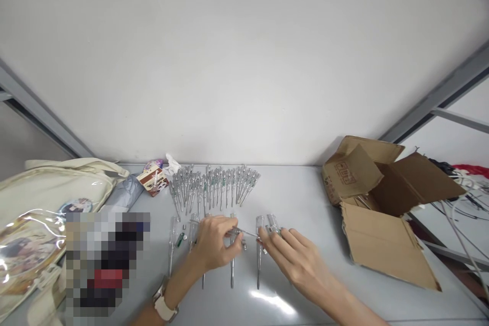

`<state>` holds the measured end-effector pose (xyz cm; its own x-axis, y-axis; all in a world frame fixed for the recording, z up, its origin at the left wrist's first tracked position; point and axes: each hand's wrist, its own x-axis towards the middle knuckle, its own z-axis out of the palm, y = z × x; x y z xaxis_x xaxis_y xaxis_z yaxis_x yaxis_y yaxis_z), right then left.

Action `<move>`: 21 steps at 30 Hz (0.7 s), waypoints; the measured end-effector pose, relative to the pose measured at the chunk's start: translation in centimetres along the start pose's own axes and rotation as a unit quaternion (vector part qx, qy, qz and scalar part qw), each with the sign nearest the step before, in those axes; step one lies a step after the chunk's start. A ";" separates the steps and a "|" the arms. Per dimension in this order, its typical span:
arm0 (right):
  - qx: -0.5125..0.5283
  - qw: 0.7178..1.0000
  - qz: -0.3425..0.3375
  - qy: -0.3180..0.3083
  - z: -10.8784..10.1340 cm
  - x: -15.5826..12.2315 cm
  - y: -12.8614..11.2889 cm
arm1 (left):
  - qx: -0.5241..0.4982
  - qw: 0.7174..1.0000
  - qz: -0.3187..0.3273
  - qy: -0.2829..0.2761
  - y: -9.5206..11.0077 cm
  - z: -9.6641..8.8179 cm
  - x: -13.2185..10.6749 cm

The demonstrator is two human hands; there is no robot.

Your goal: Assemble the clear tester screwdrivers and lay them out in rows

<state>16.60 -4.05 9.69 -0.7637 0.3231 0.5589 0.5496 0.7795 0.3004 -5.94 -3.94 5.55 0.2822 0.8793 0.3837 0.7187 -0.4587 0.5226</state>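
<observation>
My left hand [218, 242] is closed around a clear-handled screwdriver [247, 233], whose metal shaft points right towards my other hand. My right hand [296, 260] reaches down over the table, its fingertips close to the shaft's tip and to the handles of other screwdrivers; what they pinch is hidden. Several clear screwdrivers lie in a spaced row under and around my hands, such as one at the left [171, 247] and one in the middle [232, 270]. Beside the left one are a small green piece [180, 240] and small metal bits. Behind, many more screwdrivers [217, 188] lie side by side.
An opened cardboard box [389, 275] stands at the right, its flaps spread over the table. At the left lie a cream bag [86, 183], a grey wrapped bundle [128, 192] and a small printed packet [153, 181]. Cables [469, 198] hang at the far right. A white wall rises behind.
</observation>
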 end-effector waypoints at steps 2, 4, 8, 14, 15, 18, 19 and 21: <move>0.006 1.000 0.008 0.001 0.1 0.2 0.0 | 0.000 1.000 -0.003 0.007 0.0 -0.1 0.0; 0.014 0.999 0.045 0.009 0.2 0.1 0.3 | 0.002 1.000 -0.017 0.023 -0.2 -0.4 0.1; 0.004 0.977 0.213 0.025 1.1 -1.9 1.6 | -0.001 0.999 -0.032 0.044 -0.6 -0.8 0.3; -0.104 0.911 0.397 -0.035 6.2 -8.5 3.9 | 0.017 0.999 -0.004 0.035 -0.2 0.0 0.1; -0.110 0.907 0.406 -0.037 7.1 -9.4 4.3 | 0.019 0.999 -0.005 0.033 -0.2 0.1 0.0; -0.081 0.903 0.419 -0.041 9.2 -11.3 5.4 | 0.027 0.999 -0.002 0.033 -0.3 0.4 -0.1; -0.064 0.903 0.423 -0.042 9.7 -11.6 5.7 | 0.030 0.999 0.000 0.035 -0.3 0.5 -0.1; -0.043 0.900 0.431 -0.043 10.2 -11.8 6.2 | 0.038 0.998 0.005 0.041 -0.3 0.6 -0.1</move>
<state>25.60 2.41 -2.91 -0.0624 0.8309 0.5529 0.9719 0.1767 -0.1558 -5.79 -3.79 4.89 0.2394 0.8596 0.4514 0.7632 -0.4540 0.4598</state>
